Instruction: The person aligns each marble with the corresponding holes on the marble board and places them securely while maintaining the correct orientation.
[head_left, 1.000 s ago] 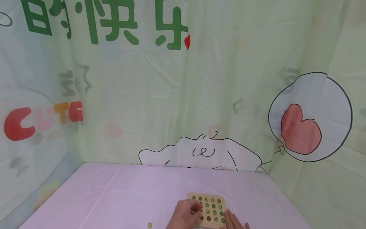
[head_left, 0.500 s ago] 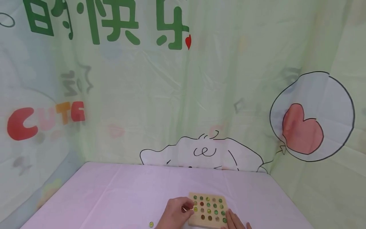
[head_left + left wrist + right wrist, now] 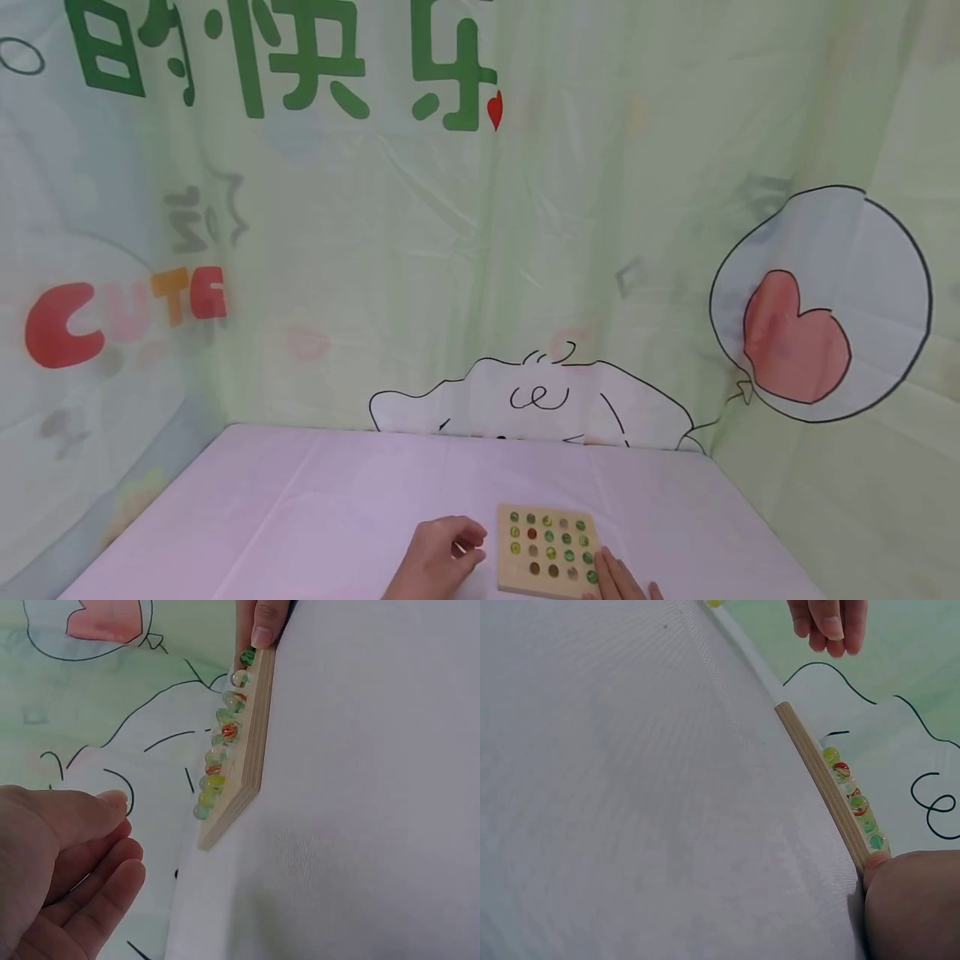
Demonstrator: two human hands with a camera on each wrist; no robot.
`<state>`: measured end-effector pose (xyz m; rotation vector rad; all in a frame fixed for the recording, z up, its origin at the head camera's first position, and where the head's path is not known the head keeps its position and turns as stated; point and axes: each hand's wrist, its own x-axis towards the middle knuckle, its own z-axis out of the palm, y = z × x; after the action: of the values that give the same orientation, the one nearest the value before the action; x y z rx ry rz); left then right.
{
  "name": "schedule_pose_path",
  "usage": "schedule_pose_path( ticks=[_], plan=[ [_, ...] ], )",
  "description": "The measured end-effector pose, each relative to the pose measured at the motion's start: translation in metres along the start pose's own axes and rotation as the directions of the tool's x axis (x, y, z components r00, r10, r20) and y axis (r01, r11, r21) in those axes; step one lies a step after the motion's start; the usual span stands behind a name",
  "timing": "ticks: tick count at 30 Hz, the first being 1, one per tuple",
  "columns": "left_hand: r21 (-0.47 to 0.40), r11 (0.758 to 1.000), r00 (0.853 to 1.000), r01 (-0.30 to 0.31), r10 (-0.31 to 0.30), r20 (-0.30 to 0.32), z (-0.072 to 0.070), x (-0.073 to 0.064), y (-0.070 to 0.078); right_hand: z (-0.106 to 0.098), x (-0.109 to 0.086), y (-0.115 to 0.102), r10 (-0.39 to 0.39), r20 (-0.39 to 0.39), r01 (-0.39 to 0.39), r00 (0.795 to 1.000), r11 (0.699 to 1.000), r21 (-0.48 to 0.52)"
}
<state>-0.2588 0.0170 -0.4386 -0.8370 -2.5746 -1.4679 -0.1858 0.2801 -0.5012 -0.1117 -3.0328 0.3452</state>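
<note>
A square wooden board (image 3: 513, 581) lies on the table with rows of glass marbles (image 3: 551, 552) in it, green, yellow-green, brown and one red. At its front left corner bare wood shows. My left hand (image 3: 442, 552) hovers just left of the board, fingers loosely bent and thumb apart from them, with nothing visible between. In the left wrist view the marbles (image 3: 214, 782) stand up above the board's face. My right hand (image 3: 618, 577) rests against the board's front right corner, its fingers straight along the right edge and the thumb at the front edge.
A pale purple cloth (image 3: 337, 500) covers the table. One loose yellow-green marble (image 3: 715, 602) lies on it, left of the board, hidden by my left hand in the head view. Behind the table hangs a printed curtain (image 3: 420, 250) with drawings and lettering.
My left hand has moved left, away from over the board to beside it, uncovering the marbles on the left side. The right hand stays at its corner.
</note>
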Motion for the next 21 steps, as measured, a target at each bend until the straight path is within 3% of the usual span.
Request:
schedule_pose_path(
  ticks=[3, 10, 14, 18, 21],
  plan=[
    [0.016, 1.000, 1.000, -0.003, 0.003, -0.012, -0.006, -0.005, -0.004, 0.001, -0.001, 0.001, -0.017, -0.003, 0.017, 1.000, 1.000, -0.008],
    [0.067, 0.993, 0.994, -0.096, 0.099, -0.047, -0.020, -0.015, -0.014, 0.024, 0.013, 0.016, 0.023, -0.055, -0.023, 0.998, 1.000, 0.009],
    [0.097, 0.986, 0.988, -0.138, 0.144, -0.060, -0.027, -0.020, -0.020, 0.015, 0.008, 0.009, 0.019, -0.030, -0.019, 0.999, 1.000, 0.006],
    [0.141, 0.970, 0.972, -0.198, 0.213, -0.101, -0.033, -0.026, -0.024, 0.005, 0.003, 0.002, 0.014, -0.019, -0.013, 1.000, 1.000, 0.008],
    [0.172, 0.962, 0.963, -0.211, 0.235, -0.133, -0.038, -0.030, -0.027, 0.005, 0.003, 0.003, 0.009, -0.016, -0.009, 1.000, 1.000, 0.005]
  ],
)
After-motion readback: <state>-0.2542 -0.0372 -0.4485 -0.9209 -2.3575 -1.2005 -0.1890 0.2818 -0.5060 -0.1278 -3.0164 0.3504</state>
